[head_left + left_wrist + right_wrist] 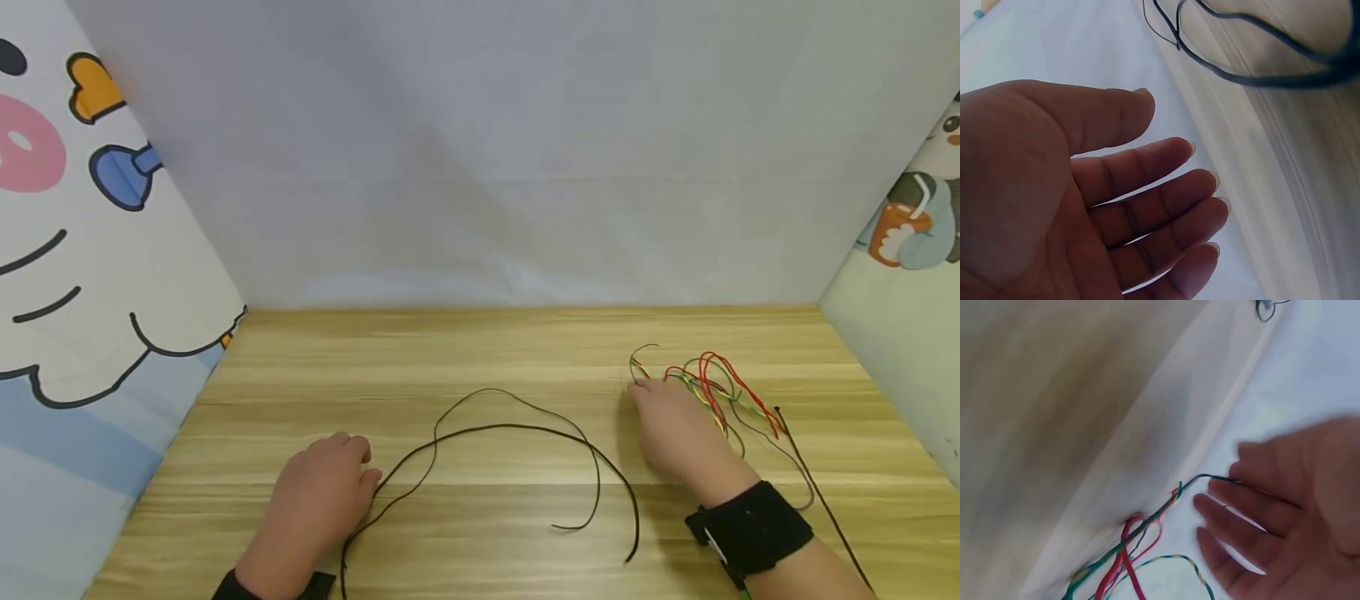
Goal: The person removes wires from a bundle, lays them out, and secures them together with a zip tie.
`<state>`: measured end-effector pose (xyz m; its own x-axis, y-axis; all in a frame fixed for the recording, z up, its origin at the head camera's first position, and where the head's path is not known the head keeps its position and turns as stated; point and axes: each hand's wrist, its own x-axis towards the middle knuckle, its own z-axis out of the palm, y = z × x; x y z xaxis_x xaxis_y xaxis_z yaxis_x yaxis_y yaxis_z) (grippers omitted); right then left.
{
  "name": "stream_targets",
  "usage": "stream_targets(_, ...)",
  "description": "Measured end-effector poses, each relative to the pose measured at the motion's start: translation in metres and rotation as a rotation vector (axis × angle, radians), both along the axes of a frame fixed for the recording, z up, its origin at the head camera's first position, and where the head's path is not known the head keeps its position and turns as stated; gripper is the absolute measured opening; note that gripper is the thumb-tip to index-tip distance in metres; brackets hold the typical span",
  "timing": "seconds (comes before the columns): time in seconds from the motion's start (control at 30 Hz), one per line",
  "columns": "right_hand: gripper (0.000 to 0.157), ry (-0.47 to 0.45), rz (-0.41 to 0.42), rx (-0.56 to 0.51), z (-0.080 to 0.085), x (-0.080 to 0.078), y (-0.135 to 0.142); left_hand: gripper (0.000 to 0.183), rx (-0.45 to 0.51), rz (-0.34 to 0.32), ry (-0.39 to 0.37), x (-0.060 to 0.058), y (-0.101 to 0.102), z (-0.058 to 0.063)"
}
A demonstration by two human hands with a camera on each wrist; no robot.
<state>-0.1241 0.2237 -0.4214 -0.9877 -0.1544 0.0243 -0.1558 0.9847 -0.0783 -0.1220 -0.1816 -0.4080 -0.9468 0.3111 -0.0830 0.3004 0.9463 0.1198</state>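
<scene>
My left hand (pixel 324 483) rests low over the table beside a thick black cord (pixel 517 426). The left wrist view shows its fingers (pixel 1166 219) loosely bent with nothing between them. A thinner dark cord (pixel 491 389) crosses the thick one in a loose arc. At the right, my right hand (pixel 686 433) reaches to the left end of a tangle of red, green and yellow cords (pixel 712 383). Its thumb and forefinger pinch a thin dark green cord (pixel 1210 476) running out of the tangle. The other fingers of this hand (pixel 1310 519) are loosely spread.
A straight black cord (pixel 825 500) with a small knob at its top lies right of the tangle. White cloth (pixel 510 167) stands behind the wood-grain table (pixel 450 342). Printed cartoon panels (pixel 75 250) flank it on both sides.
</scene>
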Motion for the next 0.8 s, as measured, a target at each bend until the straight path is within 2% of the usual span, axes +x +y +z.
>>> stream_targets(0.1, 0.021, 0.064, -0.020, -0.086, 0.003, 0.001, 0.000, 0.023, -0.003, -0.028, 0.020, 0.001, 0.006, 0.000)
stream_targets(0.23, 0.010, 0.083, -0.040, -0.171, 0.007, 0.007, -0.005, 0.023, -0.012, -0.072, 0.051, -0.001, 0.021, 0.000)
stream_targets(0.37, 0.039, 0.053, -0.027, -0.215, 0.008, 0.013, -0.012, 0.027, -0.027, -0.138, 0.086, -0.004, 0.042, 0.003)
stream_targets(0.43, 0.048, 0.039, -0.012, -0.218, 0.008, 0.015, -0.015, 0.030, -0.036, -0.175, 0.087, -0.005, 0.054, 0.006)
stream_targets(0.47, 0.046, 0.030, -0.003, -0.221, 0.008, 0.016, -0.016, 0.032, -0.043, -0.193, 0.087, -0.005, 0.061, 0.008)
stream_targets(0.6, 0.023, 0.037, 0.030, -0.224, 0.006, 0.018, -0.018, 0.034, -0.066, -0.260, 0.092, -0.008, 0.087, 0.014)
stream_targets(0.8, 0.017, 0.057, 0.038, -0.239, 0.005, 0.016, -0.020, 0.029, -0.098, -0.374, 0.163, -0.013, 0.128, 0.020)
